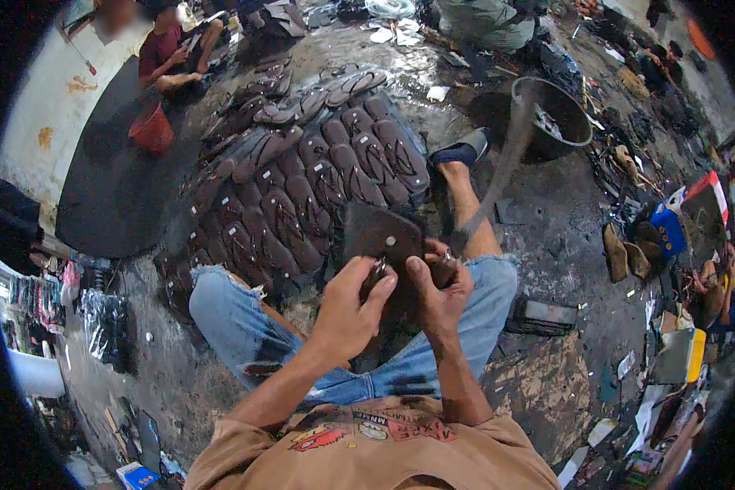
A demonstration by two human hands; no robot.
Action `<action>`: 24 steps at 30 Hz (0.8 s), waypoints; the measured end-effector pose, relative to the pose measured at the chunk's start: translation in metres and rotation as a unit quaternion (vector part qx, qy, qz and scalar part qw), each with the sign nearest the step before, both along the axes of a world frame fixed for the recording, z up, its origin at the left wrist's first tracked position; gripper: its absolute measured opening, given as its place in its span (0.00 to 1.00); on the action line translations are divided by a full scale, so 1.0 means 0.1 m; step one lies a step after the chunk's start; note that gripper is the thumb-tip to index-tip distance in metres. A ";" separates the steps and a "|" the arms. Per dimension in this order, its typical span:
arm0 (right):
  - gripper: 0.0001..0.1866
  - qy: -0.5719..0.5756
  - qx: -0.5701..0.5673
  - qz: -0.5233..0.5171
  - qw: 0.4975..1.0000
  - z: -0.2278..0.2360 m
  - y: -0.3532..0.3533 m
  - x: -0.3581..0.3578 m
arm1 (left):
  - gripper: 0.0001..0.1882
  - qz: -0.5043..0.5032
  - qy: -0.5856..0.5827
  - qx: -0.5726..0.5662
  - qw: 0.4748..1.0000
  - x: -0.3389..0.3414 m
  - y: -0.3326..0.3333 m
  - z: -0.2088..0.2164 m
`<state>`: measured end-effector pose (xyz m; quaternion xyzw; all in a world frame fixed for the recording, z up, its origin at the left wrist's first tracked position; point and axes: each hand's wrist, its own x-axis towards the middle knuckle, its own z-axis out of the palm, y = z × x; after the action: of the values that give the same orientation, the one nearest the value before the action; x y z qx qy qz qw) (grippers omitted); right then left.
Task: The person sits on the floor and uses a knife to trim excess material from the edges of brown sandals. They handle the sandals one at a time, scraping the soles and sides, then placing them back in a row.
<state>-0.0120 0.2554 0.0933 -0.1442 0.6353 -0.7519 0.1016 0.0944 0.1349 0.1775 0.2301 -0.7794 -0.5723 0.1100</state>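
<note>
Head view: the dark sandal sole (381, 237) stood over our lap, its long axis running up and away from us, with a pale stud showing on its face. We gripped its near end from both sides, the left hand (353, 309) clenched on the lower left edge and the right hand (439, 287) on the lower right, about equally near. Beyond our knees lay rows of finished sandals (318, 180) on the floor (563, 204), with a black tub (559, 114) off to the right.

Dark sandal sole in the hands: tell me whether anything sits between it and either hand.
Nothing visible does. The left hand and right hand both grip the dark sandal sole directly, over the lap. The rows of finished sandals lie beyond it on the floor.
</note>
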 end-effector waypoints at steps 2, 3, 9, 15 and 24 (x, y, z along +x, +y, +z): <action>0.17 -0.027 -0.020 0.001 0.999 0.19 -0.05 0.17 | 0.16 0.067 0.053 -0.099 0.991 0.27 -0.12 0.02; 0.17 -0.035 -0.036 0.011 0.999 0.23 -0.02 0.20 | 0.20 0.114 0.122 -0.236 0.957 0.40 -0.28 -0.02; 0.21 -0.071 -0.024 0.110 0.991 0.28 -0.22 0.55 | 0.26 0.147 0.073 0.241 0.956 0.47 -0.42 -0.05; 0.21 -0.024 0.037 0.212 0.976 0.44 0.16 0.51 | 0.23 0.162 0.037 0.323 0.932 0.96 -0.77 0.37; 0.12 0.061 0.276 0.397 0.873 -0.06 1.08 1.07 | 0.18 0.252 -0.026 0.334 0.908 1.42 -0.68 0.25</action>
<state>0.0945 0.3638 0.0878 -0.3957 0.7114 -0.4320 0.3882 0.2363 0.0665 0.2026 0.4568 -0.4615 -0.7462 0.1469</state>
